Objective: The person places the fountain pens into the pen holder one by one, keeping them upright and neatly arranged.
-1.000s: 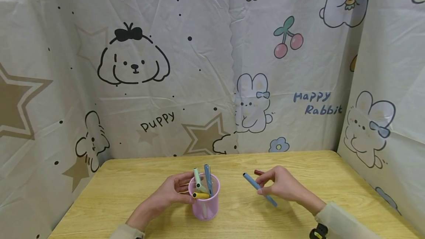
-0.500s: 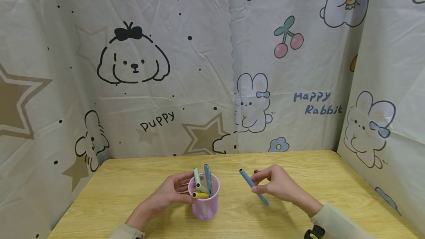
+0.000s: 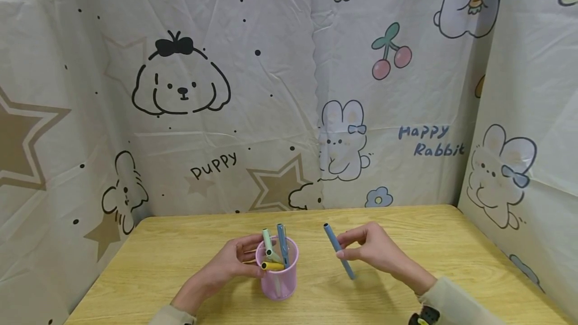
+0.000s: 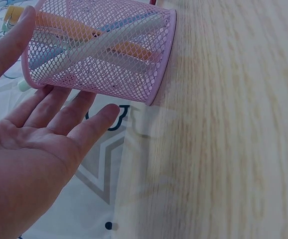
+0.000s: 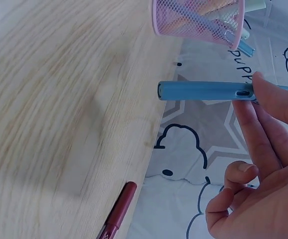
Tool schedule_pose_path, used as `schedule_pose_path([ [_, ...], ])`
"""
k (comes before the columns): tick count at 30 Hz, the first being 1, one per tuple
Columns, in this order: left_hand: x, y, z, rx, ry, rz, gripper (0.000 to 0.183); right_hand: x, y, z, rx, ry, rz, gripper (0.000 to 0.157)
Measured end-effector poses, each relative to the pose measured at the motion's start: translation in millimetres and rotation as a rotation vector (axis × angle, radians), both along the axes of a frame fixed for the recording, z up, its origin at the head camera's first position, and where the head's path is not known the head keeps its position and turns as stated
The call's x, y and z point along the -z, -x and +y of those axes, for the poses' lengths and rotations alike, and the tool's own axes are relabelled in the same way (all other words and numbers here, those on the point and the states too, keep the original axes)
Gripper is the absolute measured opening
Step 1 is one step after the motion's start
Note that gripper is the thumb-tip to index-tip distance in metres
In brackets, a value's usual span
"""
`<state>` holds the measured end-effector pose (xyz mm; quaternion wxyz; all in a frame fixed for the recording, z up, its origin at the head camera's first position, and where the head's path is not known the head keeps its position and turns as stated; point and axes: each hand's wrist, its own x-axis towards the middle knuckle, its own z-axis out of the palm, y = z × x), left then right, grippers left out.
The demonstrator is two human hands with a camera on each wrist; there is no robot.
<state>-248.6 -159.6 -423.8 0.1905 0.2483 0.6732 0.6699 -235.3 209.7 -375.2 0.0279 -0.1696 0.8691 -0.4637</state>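
On the wooden table stands a pink mesh pen holder (image 3: pixel 280 287). My left hand (image 3: pixel 228 264) holds its left side, the thumb at the near rim and the fingers behind. Inside it are a yellow pen (image 3: pixel 273 266), a blue pen (image 3: pixel 283 245) and pale green pens (image 3: pixel 267 238). To the right of the holder, my right hand (image 3: pixel 381 250) pinches another blue pen (image 3: pixel 332 238) between thumb and fingers; it is tilted, its upper end leaning left. In the right wrist view its lower end is apart from the holder. A dark red pen (image 5: pixel 117 211) lies on the table beyond that hand.
The wooden table (image 3: pixel 180 234) reaches back to a white printed curtain (image 3: pixel 271 114), which also hangs along both sides. A dark watch (image 3: pixel 424 316) is on the right wrist.
My right hand has moved left towards the pen holder with the blue pen, which now stands steeper. The red pen has become hidden behind that hand in the head view. The left hand has stayed still.
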Motion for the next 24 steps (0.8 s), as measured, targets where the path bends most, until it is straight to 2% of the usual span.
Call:
schedule_pose_path([
  [7,-1.0,-0.7,-0.6,-0.010,0.010,-0.006,0.083,-2.5,-0.4,-4.8,-0.037,0.058,-0.002,0.025],
  [24,-2.0,-1.2,-0.5,-0.017,0.015,-0.012,0.084,-16.9,-6.1,-22.5,-0.057,0.149,-0.033,0.032],
])
